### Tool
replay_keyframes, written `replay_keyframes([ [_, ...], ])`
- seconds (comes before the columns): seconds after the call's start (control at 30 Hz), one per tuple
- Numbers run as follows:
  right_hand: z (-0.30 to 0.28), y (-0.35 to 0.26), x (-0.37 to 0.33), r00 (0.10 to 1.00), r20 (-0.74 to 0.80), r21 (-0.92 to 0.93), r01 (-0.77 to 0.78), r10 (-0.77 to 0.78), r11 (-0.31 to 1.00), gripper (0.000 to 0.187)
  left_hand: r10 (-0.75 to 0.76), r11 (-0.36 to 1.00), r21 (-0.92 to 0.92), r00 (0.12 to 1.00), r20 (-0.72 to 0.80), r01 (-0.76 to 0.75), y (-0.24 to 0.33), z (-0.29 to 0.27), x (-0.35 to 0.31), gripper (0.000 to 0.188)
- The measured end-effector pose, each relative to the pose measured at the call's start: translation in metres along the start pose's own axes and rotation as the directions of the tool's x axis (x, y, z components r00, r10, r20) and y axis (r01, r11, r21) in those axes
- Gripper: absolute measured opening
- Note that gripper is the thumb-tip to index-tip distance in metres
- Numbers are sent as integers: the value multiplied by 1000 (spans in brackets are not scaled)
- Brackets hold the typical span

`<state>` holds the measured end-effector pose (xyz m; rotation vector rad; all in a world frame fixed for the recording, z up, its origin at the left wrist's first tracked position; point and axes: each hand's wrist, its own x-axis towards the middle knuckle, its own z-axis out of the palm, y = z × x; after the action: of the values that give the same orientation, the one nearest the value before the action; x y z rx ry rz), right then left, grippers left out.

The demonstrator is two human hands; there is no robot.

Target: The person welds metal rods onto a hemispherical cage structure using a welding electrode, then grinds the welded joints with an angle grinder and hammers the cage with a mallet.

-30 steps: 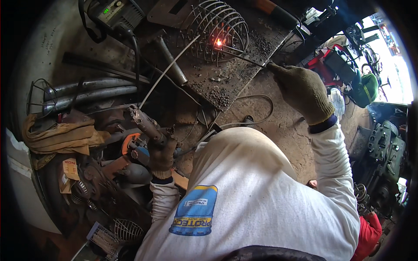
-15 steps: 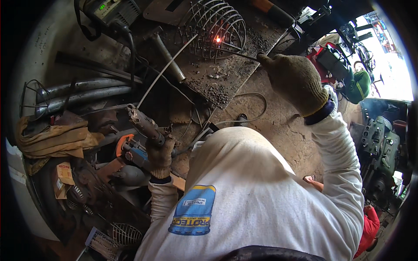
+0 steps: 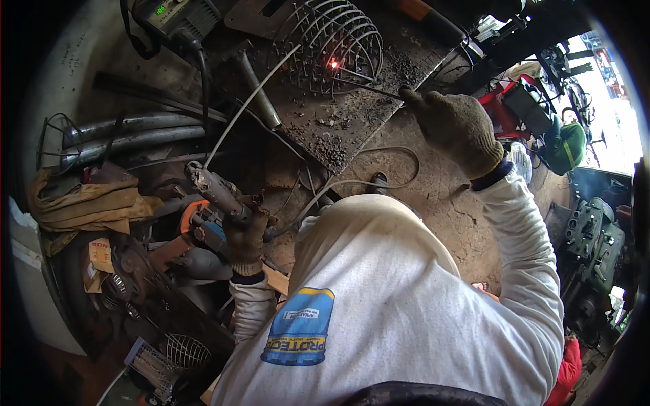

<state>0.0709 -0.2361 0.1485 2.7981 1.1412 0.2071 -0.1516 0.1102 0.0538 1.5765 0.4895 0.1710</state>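
Right hand [image 3: 457, 125] has lifted, clamped on its thin rod [image 3: 369, 86] touching the wire cage [image 3: 335, 44]; left hand [image 3: 245, 233] stays gripping the electrode holder [image 3: 213, 191].

At twelve o'clock I see a bare-metal wire cage [image 3: 335, 44] on a rough, slag-crusted steel plate [image 3: 338, 125]. My right hand [image 3: 457, 128] and left hand [image 3: 245, 237] wear coarse knitted cloth gloves; at nine o'clock lie dull metal pipes [image 3: 128, 132].

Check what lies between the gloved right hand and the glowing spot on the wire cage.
In the head view, only a thin dark rod spans from the right hand to the glowing spot on the wire cage; beneath it lies the debris-strewn metal plate.
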Motion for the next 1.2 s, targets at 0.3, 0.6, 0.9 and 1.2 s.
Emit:
replay_keyframes([
  [0.3, 0, -2, -3, 993, -116, 67, 35, -28, 997, 36, -39, 997, -60, 999, 0, 39, -4, 8, -9, 30],
  [0.6, -64, -18, -40, 963, 99, 130, -261, 250, 956, 32, 90, 992, -90, 995, -33, -93, -17, 5, -17, 23],
  [0.9, 53, 96, 10, 862, 148, 326, -506, 486, 799, 30, 58, 943, -331, 997, 57, -36, 28, 36, 3, 37],
  [1.2, 54, 88, 9, 916, -203, 915, 51, 347, 400, 69, 21, 889, -451, 978, 208, 77, 98, 157, 26, 44],
])
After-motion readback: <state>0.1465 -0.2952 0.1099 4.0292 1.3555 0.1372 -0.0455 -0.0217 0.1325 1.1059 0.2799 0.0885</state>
